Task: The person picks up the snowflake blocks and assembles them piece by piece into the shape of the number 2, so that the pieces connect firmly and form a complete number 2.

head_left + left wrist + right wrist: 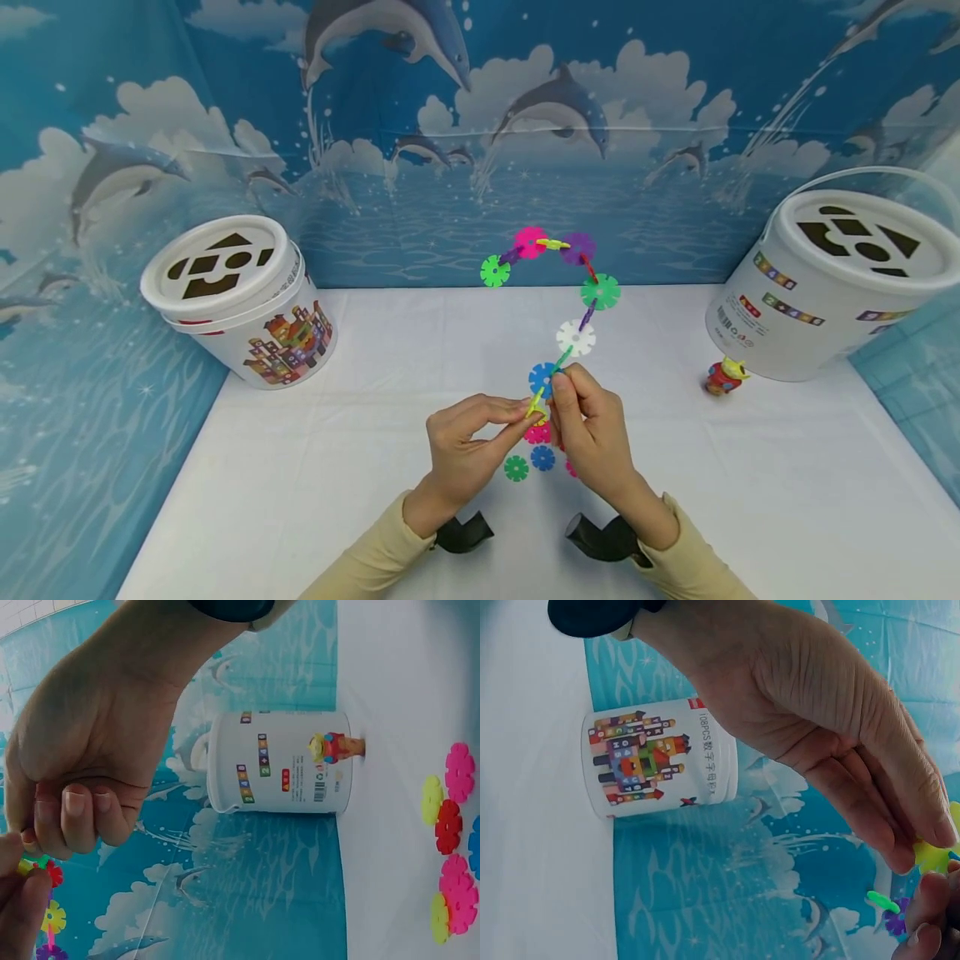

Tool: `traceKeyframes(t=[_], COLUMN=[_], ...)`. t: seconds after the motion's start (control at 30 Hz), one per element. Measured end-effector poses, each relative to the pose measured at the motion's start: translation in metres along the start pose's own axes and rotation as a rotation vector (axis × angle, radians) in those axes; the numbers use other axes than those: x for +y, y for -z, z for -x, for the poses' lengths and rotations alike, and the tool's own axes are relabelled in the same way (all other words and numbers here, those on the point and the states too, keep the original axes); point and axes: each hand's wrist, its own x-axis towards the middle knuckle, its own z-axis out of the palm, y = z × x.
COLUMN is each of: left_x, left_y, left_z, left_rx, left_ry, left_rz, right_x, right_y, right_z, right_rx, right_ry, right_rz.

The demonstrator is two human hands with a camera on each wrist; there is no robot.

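Note:
My left hand (467, 442) pinches a yellow snowflake disc (536, 402) between thumb and fingertips; the right wrist view shows that yellow disc (934, 856) in its grip. Close beside it, my right hand (592, 425) grips the near end of a chain of interlocked discs, by a blue disc (542, 379). From there the chain runs away through a white disc (576, 337) and a green disc (601, 292), then curves left to a green end disc (495, 271). Fingers partly hide the held pieces. In the left wrist view the right hand's fingers (75, 806) are curled.
Below the hands lie loose discs, among them green (516, 468), blue (542, 457) and pink (537, 433). A lidded white bucket (251, 333) stands at left. Another bucket (810, 308) is at right, with a small red figurine (725, 377) before it. A dolphin-print curtain (450, 208) hangs behind.

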Motion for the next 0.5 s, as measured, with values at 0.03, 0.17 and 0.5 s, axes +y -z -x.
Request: traceKeyframes(t=[0.03,0.17,0.5], left_x=[-0.0001,0.0004,0.0037], left_y=[0.0001,0.0008,0.0021], left_z=[0.0002,0.0007,-0.0009], left_rx=[0.002,-0.001,-0.071], left_ry=[0.006,0.048,0.122], left_rz=[-0.011,-0.048,-0.125], right_x=[0.0002,0.0016,0.0076], right_y=[-0.0004,-0.0021,-0.0090], right_z=[0.0000,0.0001,0.0031], right_rx=[0.009,0.041,0.121], right_ry=[0.008,0.040,0.106], right_rz=[0.011,0.042,0.181])
